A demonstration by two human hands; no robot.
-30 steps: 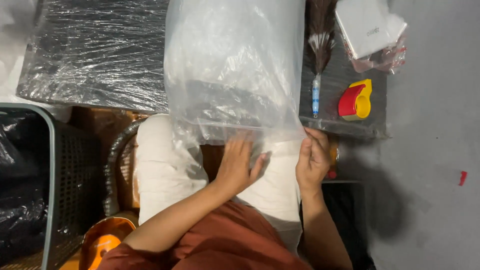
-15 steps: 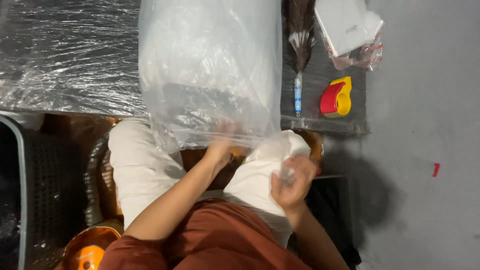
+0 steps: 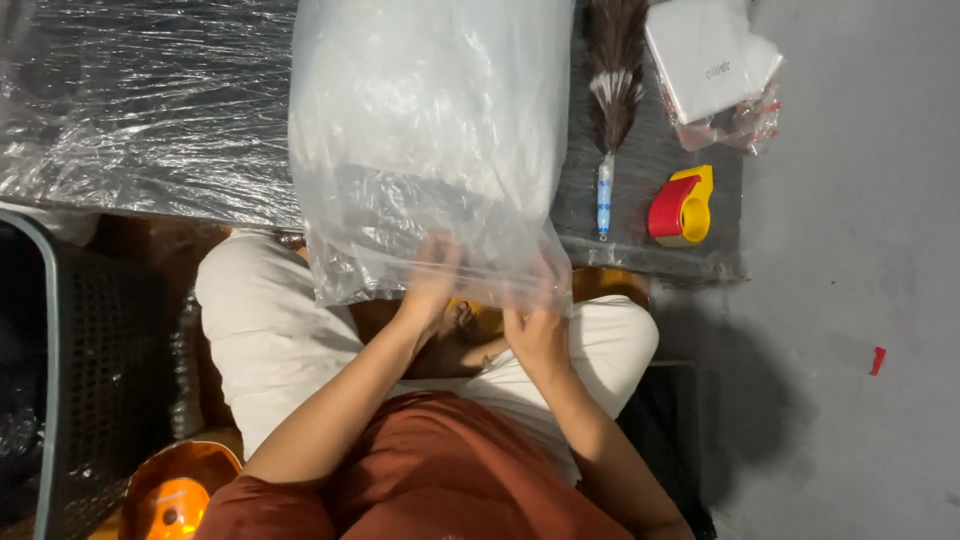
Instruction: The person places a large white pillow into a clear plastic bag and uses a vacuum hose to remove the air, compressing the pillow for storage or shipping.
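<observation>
holding: both hands at the near, open edge of a clear bag, which lies on the bench and hangs over its front edge toward the lap.
left hand: fingers spread and raised against the bag's lower edge, partly veiled by the plastic; whether it pinches the film cannot be told.
right hand: fingers up at the bag's right lower corner, blurred behind the film; grip cannot be told.
bag: long, crinkled, reaching from the top of the view down past the bench edge; a dark shape shows through its lower half.
bench: dark, wrapped in shiny film; its front edge runs level just above the hands.
right of bag: a feather duster just beside the bag's right edge, handle pointing to the front edge; a red and yellow tape dispenser near the front right corner; a white box in clear wrap at the far right.
left: a dark mesh basket with a pale rim, well apart from the hands.
open room: bare grey floor right of the bench; wrapped bench top left of the bag.
</observation>
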